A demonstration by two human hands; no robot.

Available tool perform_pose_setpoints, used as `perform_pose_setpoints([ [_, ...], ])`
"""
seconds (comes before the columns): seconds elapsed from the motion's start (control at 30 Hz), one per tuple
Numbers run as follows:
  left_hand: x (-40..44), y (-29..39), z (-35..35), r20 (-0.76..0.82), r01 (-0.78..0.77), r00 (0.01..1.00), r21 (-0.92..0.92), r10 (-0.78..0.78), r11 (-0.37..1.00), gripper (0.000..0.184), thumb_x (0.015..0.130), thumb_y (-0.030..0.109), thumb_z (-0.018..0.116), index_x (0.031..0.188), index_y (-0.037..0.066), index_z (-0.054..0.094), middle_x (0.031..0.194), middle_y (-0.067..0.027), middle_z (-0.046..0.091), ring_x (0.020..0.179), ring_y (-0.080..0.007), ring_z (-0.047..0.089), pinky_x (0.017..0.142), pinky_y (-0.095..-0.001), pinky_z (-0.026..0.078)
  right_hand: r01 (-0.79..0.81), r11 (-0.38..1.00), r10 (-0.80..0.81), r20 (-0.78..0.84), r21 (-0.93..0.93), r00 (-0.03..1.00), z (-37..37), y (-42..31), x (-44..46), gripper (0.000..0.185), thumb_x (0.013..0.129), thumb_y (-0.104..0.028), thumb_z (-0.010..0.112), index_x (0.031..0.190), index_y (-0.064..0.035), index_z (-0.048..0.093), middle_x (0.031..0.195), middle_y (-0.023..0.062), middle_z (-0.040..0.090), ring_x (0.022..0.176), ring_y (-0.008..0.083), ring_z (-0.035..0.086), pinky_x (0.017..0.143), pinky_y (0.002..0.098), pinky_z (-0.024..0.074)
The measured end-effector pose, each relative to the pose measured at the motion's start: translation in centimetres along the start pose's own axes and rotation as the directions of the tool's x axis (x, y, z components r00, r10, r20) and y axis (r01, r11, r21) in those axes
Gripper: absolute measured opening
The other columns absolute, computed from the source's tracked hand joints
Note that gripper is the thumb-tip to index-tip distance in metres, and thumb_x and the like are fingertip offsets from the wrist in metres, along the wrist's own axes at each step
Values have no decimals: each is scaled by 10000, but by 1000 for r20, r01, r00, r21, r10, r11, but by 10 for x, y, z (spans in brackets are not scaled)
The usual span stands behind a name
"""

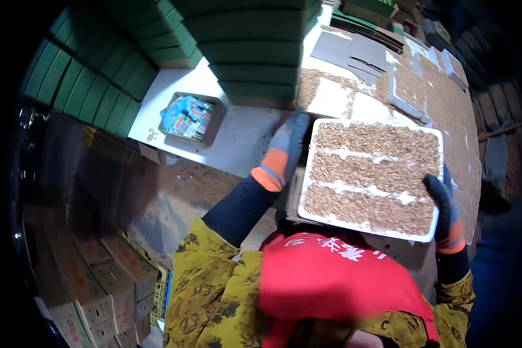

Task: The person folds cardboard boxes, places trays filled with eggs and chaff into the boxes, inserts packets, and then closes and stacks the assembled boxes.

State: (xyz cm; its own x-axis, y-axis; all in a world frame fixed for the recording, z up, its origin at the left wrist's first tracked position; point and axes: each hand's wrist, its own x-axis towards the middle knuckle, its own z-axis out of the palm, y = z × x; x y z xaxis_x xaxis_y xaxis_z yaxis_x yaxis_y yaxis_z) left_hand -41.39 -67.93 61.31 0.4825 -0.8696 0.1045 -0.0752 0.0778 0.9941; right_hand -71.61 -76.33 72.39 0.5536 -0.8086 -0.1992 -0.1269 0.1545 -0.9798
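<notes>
A white foam tray [374, 180] full of small brown grain-like pieces, split by two white ridges, tilts in front of my chest. My right hand [443, 200], in a grey glove with an orange cuff, grips its right edge, thumb over the rim. A cardboard box [294, 194] shows beneath the tray's left side. My left hand [288, 145], gloved alike, lies along the box's left side with fingers stretched out. Its fingertips reach the far corner and are partly hidden.
Stacked green boxes [252, 52] stand ahead on a white table [246, 130]. Left of them sits a small bin [200, 141] of blue packets. Brown pieces cover the right-hand table [455, 156], beside another white tray [406, 98] and flat cardboard [354, 55]. Cartons [98, 278] fill the lower left.
</notes>
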Motion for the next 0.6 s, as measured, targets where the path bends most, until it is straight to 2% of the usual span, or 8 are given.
perform_pose_setpoints([
  [0.07,-4,25,-1,81,258,965,-88,-251,962,425,1001,265,380,1326,-1,447,1284,-157,520,1179,-231,493,1009,-300,362,-20,943,3,-53,-331,999,7,12,13,639,857,-214,575,1411,-16,324,1309,114,484,1105,174,524,949,323,419],
  [0.17,22,-79,-70,-49,-90,993,311,111,946,377,989,225,387,1274,7,503,1222,-156,565,1136,-243,525,976,-312,389,-51,916,121,153,-397,981,34,16,41,709,818,-174,695,1401,4,334,1172,116,590,996,158,567,875,294,465],
  [0.23,40,-95,-127,-173,-203,926,524,337,827,338,972,182,396,1220,12,550,1159,-160,603,1080,-258,564,947,-329,417,35,393,215,129,-919,968,28,14,54,727,807,-396,682,1338,20,409,1135,239,608,989,320,627,869,371,464],
  [0.27,47,-111,-168,-265,-103,904,626,335,773,339,922,116,425,1225,10,536,1156,-178,591,1076,-297,552,932,-361,422,67,257,202,122,-964,972,35,14,62,683,805,-403,668,1287,28,450,1097,240,615,964,338,622,848,393,467],
  [0.33,63,-166,-258,-530,78,759,650,378,756,352,857,68,486,1201,26,546,1116,-182,588,1073,-347,532,894,-416,429,192,-60,202,177,-980,963,30,23,83,572,791,-367,659,1186,24,520,992,210,633,893,342,623,780,421,476],
  [0.4,58,-154,-298,-696,604,622,718,360,345,421,815,250,615,1211,120,557,1161,-147,555,1088,-330,522,917,-435,417,280,-279,249,213,-919,945,23,50,102,389,766,-199,622,1126,-59,571,895,135,633,776,303,610,692,403,460],
  [0.5,66,-205,-375,-546,556,817,831,183,-1,472,813,432,606,1208,178,560,1190,-129,541,1107,-329,506,935,-459,394,367,-496,192,313,-787,930,24,92,112,301,839,-174,516,1099,-30,561,923,132,638,834,272,642,674,384,496],
  [0.6,67,-175,-366,-553,553,833,829,28,-79,455,811,488,600,1102,138,591,1142,-121,557,1102,-320,510,893,-454,406,326,-487,231,241,-810,943,36,121,120,276,857,-166,490,1095,-45,558,933,125,639,868,260,640,695,377,506],
])
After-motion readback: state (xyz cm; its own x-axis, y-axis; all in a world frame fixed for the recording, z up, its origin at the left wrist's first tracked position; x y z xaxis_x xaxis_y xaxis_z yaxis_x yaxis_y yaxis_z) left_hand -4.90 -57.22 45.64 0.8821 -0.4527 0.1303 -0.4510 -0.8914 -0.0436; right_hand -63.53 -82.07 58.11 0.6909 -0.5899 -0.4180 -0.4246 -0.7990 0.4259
